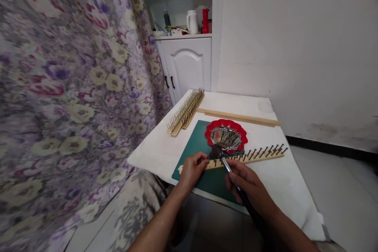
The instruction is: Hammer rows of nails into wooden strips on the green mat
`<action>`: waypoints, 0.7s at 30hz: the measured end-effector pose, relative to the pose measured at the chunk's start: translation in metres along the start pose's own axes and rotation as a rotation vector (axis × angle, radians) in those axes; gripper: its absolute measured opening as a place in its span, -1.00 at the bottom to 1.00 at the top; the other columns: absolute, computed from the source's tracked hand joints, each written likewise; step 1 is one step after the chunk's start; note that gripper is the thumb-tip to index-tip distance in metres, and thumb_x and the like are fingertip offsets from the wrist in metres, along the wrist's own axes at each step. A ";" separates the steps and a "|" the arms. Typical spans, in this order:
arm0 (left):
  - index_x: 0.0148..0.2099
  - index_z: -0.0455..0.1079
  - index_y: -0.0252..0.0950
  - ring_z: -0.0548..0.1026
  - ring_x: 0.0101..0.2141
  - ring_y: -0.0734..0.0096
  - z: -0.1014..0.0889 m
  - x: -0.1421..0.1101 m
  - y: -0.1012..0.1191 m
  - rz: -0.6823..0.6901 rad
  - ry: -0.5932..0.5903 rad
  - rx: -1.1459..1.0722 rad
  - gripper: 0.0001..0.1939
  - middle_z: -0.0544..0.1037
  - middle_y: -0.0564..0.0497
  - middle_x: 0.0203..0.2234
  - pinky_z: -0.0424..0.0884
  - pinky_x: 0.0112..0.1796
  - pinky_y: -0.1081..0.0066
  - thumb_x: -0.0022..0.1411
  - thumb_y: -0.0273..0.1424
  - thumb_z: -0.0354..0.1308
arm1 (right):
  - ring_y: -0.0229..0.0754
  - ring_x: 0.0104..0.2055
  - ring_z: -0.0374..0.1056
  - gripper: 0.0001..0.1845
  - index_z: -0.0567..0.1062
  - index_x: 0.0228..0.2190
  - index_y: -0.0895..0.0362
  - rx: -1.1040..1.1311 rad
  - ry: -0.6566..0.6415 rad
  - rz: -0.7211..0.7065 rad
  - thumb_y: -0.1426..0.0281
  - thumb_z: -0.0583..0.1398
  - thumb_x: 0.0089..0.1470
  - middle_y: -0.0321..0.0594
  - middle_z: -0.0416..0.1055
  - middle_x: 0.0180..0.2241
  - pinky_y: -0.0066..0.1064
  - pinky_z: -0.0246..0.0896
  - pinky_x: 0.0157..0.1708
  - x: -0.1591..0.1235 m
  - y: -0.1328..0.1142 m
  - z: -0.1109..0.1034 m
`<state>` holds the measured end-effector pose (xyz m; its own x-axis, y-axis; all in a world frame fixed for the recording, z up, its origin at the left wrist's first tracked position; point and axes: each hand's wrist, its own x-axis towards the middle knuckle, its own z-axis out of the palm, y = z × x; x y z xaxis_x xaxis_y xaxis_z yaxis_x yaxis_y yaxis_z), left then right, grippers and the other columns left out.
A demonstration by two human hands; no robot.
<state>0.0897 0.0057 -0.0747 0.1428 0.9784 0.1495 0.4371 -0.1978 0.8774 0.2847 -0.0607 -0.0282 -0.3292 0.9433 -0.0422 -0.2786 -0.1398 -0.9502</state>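
Note:
My right hand point(246, 183) is wrapped around the handle of a hammer point(226, 163), which has a dark head and a shiny metal neck. The hammer head is over a pale wooden strip point(256, 159) studded with dark, partly slanting nails. At the strip's left part, my left hand point(193, 168) has its fingers pinched on a nail, mostly hidden by the fingertips. Under the strip is a green cutting mat point(189, 145). Just behind the hammer, a red scalloped dish point(209, 134) holds many loose nails.
Wooden strips with upright nails point(187, 112) stand at the table's back left. Bare wooden strips point(242, 117) lie across the back. A white cover point(159, 147) drapes the table. A floral curtain point(82, 86) hangs to the left, a white cabinet point(190, 63) stands behind.

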 end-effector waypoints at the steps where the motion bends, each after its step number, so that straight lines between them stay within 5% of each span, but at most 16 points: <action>1: -0.38 0.41 -0.32 0.30 -0.50 0.50 0.000 0.000 0.000 0.000 0.001 -0.004 -0.84 0.40 0.10 -0.56 0.17 -0.47 0.55 0.10 -0.33 0.09 | -0.42 -0.77 0.11 -0.60 0.32 -0.06 0.13 -0.009 -0.005 -0.003 0.20 0.15 0.10 -0.38 0.36 -0.55 -0.59 -0.12 -0.78 0.000 -0.001 0.002; 21: -0.40 0.41 -0.33 0.27 -0.53 0.53 0.003 0.000 -0.006 0.010 -0.003 -0.029 -0.85 0.35 0.13 -0.60 0.14 -0.49 0.56 0.11 -0.36 0.08 | -0.44 -0.80 0.09 -0.66 0.31 -0.07 0.13 -0.145 -0.009 0.000 0.26 0.10 0.14 -0.41 0.34 -0.57 -0.60 -0.11 -0.78 0.003 0.006 0.017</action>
<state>0.0897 0.0066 -0.0809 0.1497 0.9763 0.1565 0.4094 -0.2053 0.8890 0.2672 -0.0641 -0.0284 -0.3376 0.9404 -0.0401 -0.1458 -0.0943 -0.9848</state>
